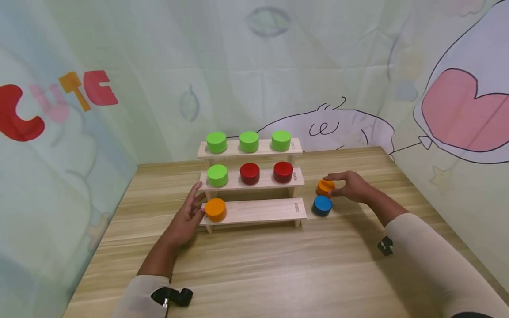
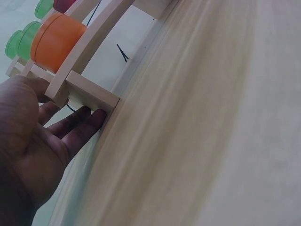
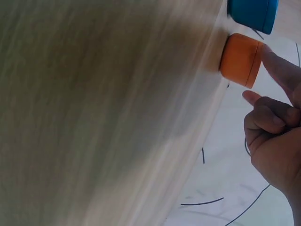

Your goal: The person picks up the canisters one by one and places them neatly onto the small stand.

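Observation:
A three-tier wooden rack bears coloured cylinders. My left hand grips its left end at the lowest tier; in the left wrist view the thumb lies by the board and the fingers touch the support below. Just beside that thumb an orange cylinder sits on the bottom tier. Right of the rack, my right hand holds a second orange cylinder between thumb and forefinger, while it stands on the table. The other right fingers are curled in. Close in front of it is a blue cylinder.
Green cylinders line the top tier. On the middle tier, one green cylinder stands left of two red cylinders. The wooden table meets a printed cloth backdrop at the back and sides.

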Demonstrator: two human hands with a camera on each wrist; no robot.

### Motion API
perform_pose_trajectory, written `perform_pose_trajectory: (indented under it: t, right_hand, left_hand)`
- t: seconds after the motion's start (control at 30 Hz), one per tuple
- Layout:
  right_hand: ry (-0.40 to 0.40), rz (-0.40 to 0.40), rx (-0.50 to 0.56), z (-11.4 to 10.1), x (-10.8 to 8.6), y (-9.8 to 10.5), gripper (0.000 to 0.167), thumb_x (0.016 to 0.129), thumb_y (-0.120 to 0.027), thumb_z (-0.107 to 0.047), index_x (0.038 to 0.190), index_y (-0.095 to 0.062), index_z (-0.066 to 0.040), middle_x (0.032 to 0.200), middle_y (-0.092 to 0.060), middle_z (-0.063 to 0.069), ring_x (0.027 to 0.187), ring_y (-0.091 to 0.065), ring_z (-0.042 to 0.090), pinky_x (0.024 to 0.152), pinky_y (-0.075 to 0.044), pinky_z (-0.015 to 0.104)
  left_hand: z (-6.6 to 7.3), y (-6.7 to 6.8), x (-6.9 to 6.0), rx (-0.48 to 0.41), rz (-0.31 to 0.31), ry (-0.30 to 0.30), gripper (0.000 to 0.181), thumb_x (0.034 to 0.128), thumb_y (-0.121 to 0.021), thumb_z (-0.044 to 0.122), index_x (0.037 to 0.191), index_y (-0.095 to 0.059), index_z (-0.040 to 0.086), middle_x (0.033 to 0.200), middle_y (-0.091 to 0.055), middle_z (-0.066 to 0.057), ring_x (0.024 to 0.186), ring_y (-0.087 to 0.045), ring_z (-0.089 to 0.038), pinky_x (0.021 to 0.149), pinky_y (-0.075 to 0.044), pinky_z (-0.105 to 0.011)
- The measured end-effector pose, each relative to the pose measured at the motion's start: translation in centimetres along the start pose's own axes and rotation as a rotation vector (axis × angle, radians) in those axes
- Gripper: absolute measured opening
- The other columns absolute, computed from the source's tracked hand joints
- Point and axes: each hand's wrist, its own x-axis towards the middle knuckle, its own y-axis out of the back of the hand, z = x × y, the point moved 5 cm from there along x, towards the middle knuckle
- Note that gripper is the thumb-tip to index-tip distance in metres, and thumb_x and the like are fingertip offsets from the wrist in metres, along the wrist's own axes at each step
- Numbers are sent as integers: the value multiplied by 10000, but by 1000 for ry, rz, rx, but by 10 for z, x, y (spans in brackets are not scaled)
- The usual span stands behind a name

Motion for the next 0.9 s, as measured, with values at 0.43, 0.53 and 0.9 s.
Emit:
perform_pose_trajectory:
  t: [0.43,0.53,0.9]
  right_hand:
    - [19,-9,18,13,4,-3,371,1007,-795,-154,1374,-769,-97,1621,-561,218,1555,-443,534,1256,-352,712]
    - [43,3,-8,13,5,-4,360,1005,-799,-149,1361,-777,-99,1589,-594,222,1522,-494,527,1249,-373,698]
    - [85,35,-72,10,1,-2,353,997,-813,-176,1346,-791,-120,1558,-625,228,1487,-538,527,1203,-449,673]
  left_hand:
    - [-6,-2,1,3,-3,6,812,1165,-456,85,1754,-30,448,1765,-308,-290,1566,-412,-571,1260,-334,-686]
    - [-3,-1,1,2,-4,-2,811,1163,-459,81,1762,-27,416,1760,-313,-298,1562,-415,-575,1259,-332,-685]
    - [0,0,-1,2,-2,0,809,1163,-467,87,1765,-26,397,1761,-315,-293,1561,-423,-565,1257,-340,-665]
